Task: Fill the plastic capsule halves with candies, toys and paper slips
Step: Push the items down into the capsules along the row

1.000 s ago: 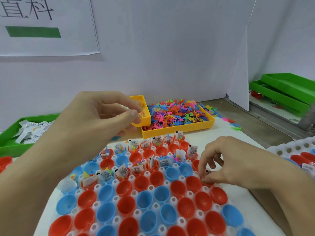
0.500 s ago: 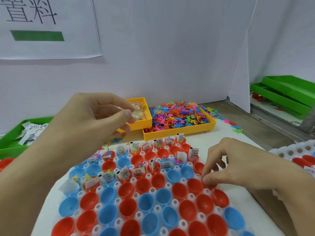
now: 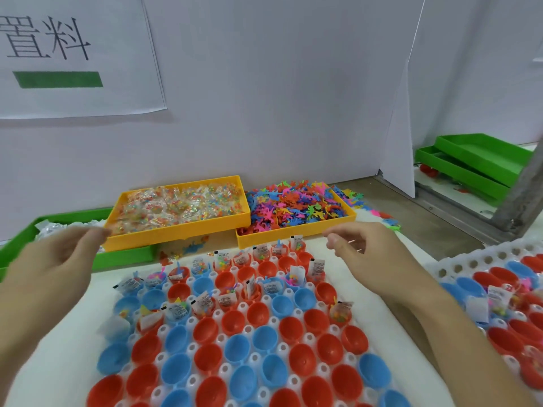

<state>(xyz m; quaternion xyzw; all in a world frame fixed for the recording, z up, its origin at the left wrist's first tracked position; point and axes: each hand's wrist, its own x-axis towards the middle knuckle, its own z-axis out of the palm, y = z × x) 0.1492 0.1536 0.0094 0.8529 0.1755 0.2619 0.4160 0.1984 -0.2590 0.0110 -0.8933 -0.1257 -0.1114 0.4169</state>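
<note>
Red and blue capsule halves (image 3: 235,345) sit open in a white holder board (image 3: 379,327). The far rows hold candies, toys and paper slips; the near rows are empty. One red half (image 3: 340,314) at the right edge holds candy and a slip. My left hand (image 3: 55,262) hovers blurred at the board's left, fingers stretched toward the yellow candy tray (image 3: 176,233), nothing visible in it. My right hand (image 3: 367,254) hangs over the far right rows near the yellow toy tray (image 3: 293,235), fingers loosely curled and empty.
A green tray (image 3: 126,257) with white paper slips (image 3: 58,227) stands at the far left. A second holder board (image 3: 470,259) with capsule halves lies at the right. Stacked green trays (image 3: 476,163) sit far right behind a white partition.
My right hand has lifted off the red half at the board's right edge and moved toward the toy tray. My left hand has swung left and down, uncovering the candy tray.
</note>
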